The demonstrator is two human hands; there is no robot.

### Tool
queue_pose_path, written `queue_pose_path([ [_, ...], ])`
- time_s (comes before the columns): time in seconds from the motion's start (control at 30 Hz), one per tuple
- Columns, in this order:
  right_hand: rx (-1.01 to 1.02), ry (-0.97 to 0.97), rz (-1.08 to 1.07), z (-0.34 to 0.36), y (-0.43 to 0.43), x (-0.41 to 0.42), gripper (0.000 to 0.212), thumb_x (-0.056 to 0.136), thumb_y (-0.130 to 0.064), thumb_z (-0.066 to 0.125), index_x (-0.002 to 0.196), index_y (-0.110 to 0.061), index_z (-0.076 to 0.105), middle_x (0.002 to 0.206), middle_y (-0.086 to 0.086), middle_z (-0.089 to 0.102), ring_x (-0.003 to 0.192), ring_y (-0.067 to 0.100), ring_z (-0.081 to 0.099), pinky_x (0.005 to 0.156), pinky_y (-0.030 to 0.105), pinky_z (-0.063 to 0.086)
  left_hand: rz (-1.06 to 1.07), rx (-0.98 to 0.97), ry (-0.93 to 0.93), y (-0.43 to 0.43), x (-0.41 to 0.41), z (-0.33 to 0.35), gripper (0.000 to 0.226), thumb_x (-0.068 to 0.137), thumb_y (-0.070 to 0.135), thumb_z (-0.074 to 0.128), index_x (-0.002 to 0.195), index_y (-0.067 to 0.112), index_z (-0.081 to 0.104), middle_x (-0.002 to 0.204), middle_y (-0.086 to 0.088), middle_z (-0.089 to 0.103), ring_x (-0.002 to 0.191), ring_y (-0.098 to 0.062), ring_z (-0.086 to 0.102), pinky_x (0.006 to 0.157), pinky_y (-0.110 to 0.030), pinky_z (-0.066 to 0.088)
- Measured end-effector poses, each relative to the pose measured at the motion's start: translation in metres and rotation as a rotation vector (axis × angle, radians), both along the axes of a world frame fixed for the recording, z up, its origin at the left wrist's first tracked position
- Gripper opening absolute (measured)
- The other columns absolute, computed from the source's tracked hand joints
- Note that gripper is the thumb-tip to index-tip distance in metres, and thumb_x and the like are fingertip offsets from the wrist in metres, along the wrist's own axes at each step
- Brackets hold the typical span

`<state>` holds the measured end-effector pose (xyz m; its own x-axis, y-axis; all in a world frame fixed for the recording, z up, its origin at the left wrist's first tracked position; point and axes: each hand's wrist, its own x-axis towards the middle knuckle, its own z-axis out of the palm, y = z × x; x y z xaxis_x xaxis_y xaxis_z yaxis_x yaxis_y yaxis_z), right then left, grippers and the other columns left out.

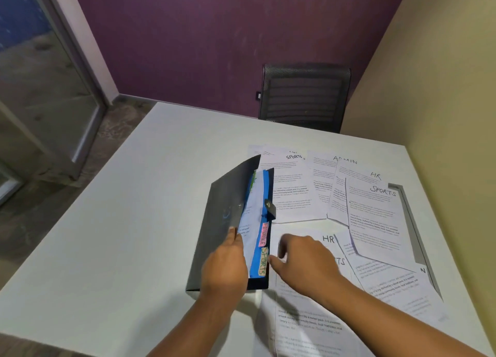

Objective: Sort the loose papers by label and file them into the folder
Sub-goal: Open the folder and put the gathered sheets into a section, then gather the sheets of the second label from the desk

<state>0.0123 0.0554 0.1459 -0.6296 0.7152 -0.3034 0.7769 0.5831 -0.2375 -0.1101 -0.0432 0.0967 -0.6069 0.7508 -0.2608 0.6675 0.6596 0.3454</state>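
The folder [222, 222] is being held open on the tabletop [120, 222], cover gripped by the left hand [225, 265]; the empty right hand [303, 260] is being pointed at the SPORTS tab [263, 261], best parted wide first.

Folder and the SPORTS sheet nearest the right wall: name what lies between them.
In the head view, three overlapping sheets lie there: another SPORTS sheet, the ADMIN sheet, then the rear HR sheet.

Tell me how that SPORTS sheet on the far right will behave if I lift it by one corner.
Probably floppy: the SPORTS sheet looks like one thin page whose left edge already curls up. Likely very light. It may slide, since it rests on other papers.
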Motion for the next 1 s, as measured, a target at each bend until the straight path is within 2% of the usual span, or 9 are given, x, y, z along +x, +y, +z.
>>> queue_pose_path([
  [0.13, -0.081, -0.021, -0.153, -0.024, 0.016, 0.057, 0.026, 0.085, -0.056, 0.058, 0.082, -0.03, 0.058, 0.075, -0.01, 0.067, 0.074, 0.011, 0.064, 0.069, 0.031, 0.055, -0.011, -0.105, -0.079, 0.005, 0.001, -0.02, 0.073, 0.094, 0.03, 0.06, 0.154, 0.023, 0.018, 0.157, 0.005, 0.032, 0.109, -0.016, 0.06, 0.079, -0.023, 0.053],
  [0.2, -0.121, -0.06, -0.213, -0.036, 0.021, 0.085, 0.022, 0.085, -0.052, 0.061, 0.079, -0.031, 0.059, 0.073, -0.011, 0.066, 0.072, 0.008, 0.063, 0.069, 0.031, 0.055, -0.044, -0.163, -0.088, 0.008, 0.001, -0.034, 0.076, 0.094, 0.029, 0.062, 0.154, 0.022, 0.016, 0.159, 0.003, 0.028, 0.115, -0.017, 0.058, 0.083, -0.024, 0.054],
  [0.3, -0.187, -0.1, -0.293, -0.052, 0.021, 0.124, 0.019, 0.085, -0.046, 0.065, 0.077, -0.03, 0.061, 0.07, -0.008, 0.067, 0.068, 0.006, 0.063, 0.066, 0.028, 0.054, -0.107, -0.228, -0.056, 0.008, 0.001, -0.055, 0.069, 0.095, 0.026, 0.06, 0.153, 0.021, 0.022, 0.163, -0.002, 0.02, 0.118, -0.018, 0.058, 0.087, -0.025, 0.053],
  [0.4, -0.241, -0.129, -0.332, -0.066, 0.014, 0.156, 0.015, 0.085, -0.039, 0.068, 0.076, -0.029, 0.063, 0.069, -0.006, 0.069, 0.066, 0.005, 0.063, 0.061, 0.024, 0.049, -0.154, -0.236, -0.015, 0.004, 0.005, -0.079, 0.062, 0.096, 0.022, 0.059, 0.151, 0.021, 0.031, 0.163, -0.011, 0.019, 0.128, -0.029, 0.053, 0.095, -0.031, 0.052],
  [0.47, -0.287, -0.136, -0.334, -0.074, 0.008, 0.172, 0.013, 0.084, -0.036, 0.07, 0.075, -0.029, 0.064, 0.07, -0.005, 0.07, 0.066, 0.006, 0.064, 0.062, 0.023, 0.049, -0.18, -0.23, 0.059, -0.001, 0.009, -0.095, 0.066, 0.096, 0.016, 0.059, 0.153, 0.023, 0.026, 0.161, -0.015, 0.022, 0.137, -0.036, 0.043, 0.098, -0.037, 0.051],
  [0.57, -0.349, -0.164, -0.297, -0.081, -0.003, 0.185, 0.012, 0.084, -0.033, 0.07, 0.073, -0.03, 0.065, 0.07, -0.006, 0.07, 0.066, 0.004, 0.063, 0.061, 0.017, 0.046, -0.162, -0.186, 0.09, -0.009, 0.014, -0.114, 0.07, 0.096, 0.01, 0.049, 0.156, 0.024, 0.014, 0.16, -0.009, 0.027, 0.144, -0.028, 0.033, 0.096, -0.037, 0.051],
  [0.7, -0.358, -0.141, -0.3, -0.088, -0.012, 0.194, 0.012, 0.086, -0.033, 0.068, 0.075, -0.028, 0.064, 0.069, -0.008, 0.069, 0.069, 0.004, 0.063, 0.061, 0.015, 0.045, -0.168, -0.229, 0.046, -0.018, 0.017, -0.135, 0.06, 0.103, 0.033, 0.036, 0.156, 0.021, 0.011, 0.165, -0.004, 0.008, 0.151, -0.024, 0.012, 0.116, -0.036, 0.027],
  [0.8, -0.348, -0.092, -0.342, -0.09, -0.02, 0.194, 0.01, 0.09, -0.034, 0.065, 0.098, -0.03, 0.059, 0.092, -0.01, 0.069, 0.088, 0.01, 0.064, 0.073, 0.017, 0.045, -0.151, -0.233, 0.022, -0.02, 0.02, -0.143, 0.061, 0.103, 0.04, 0.033, 0.156, 0.019, 0.01, 0.165, -0.007, 0.0, 0.152, -0.028, 0.003, 0.121, -0.041, 0.013],
  [1.0, -0.305, -0.077, -0.361, -0.087, -0.02, 0.196, 0.045, 0.092, -0.035, 0.063, 0.134, -0.02, 0.054, 0.131, -0.002, 0.06, 0.119, 0.015, 0.057, 0.097, 0.025, 0.042, -0.144, -0.181, 0.016, -0.025, 0.021, -0.15, 0.069, 0.1, 0.047, 0.035, 0.157, 0.018, 0.008, 0.165, -0.006, -0.003, 0.152, -0.027, -0.002, 0.123, -0.041, 0.007],
])
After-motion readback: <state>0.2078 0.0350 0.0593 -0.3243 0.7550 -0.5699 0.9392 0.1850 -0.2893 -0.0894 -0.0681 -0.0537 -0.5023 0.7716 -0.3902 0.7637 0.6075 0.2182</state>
